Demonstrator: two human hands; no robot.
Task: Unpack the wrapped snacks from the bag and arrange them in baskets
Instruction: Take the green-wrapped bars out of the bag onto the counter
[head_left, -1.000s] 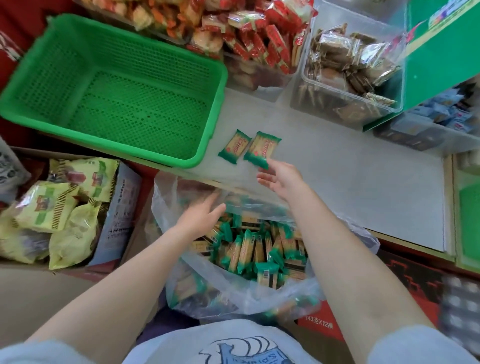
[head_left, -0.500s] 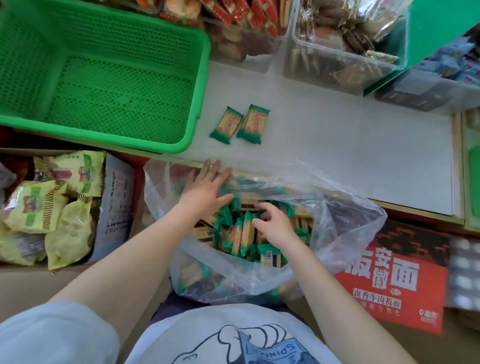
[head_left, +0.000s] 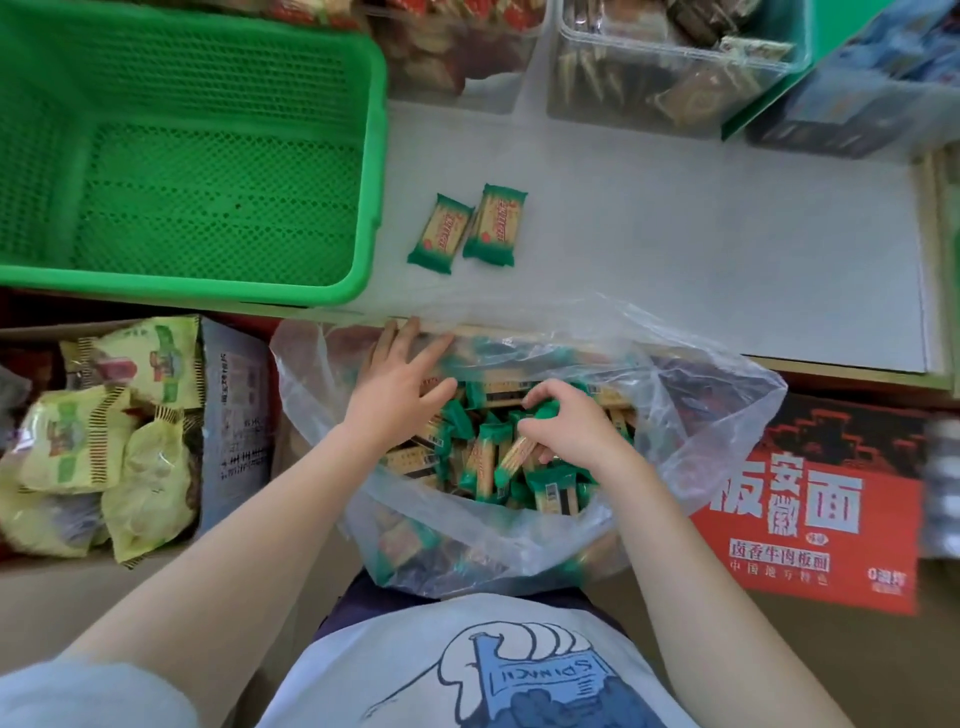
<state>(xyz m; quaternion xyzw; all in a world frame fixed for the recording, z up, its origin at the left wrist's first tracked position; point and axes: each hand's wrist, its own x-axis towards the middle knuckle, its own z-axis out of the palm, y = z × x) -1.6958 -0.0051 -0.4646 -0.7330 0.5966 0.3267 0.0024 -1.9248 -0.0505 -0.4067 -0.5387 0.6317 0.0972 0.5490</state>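
Note:
A clear plastic bag (head_left: 717, 415) in front of me holds several green-and-gold wrapped snacks (head_left: 480, 462). My left hand (head_left: 400, 384) lies flat with spread fingers on the bag's far left edge, at the shelf edge. My right hand (head_left: 571, 421) is inside the bag, fingers curled round a few wrapped snacks. Two of the same snacks (head_left: 470, 228) lie side by side on the grey shelf (head_left: 727, 249). The green mesh basket (head_left: 374, 156) stands to their left with nothing in it.
Clear bins of other snacks (head_left: 665, 78) line the back of the shelf. A cardboard box of yellow-green packets (head_left: 104, 441) sits at the left. A red noodle carton (head_left: 810, 499) lies at the right, beside the bag.
My right hand came back from the two snacks on the shelf into the bag and closed on snacks there. My left hand slid forward to the bag's far edge.

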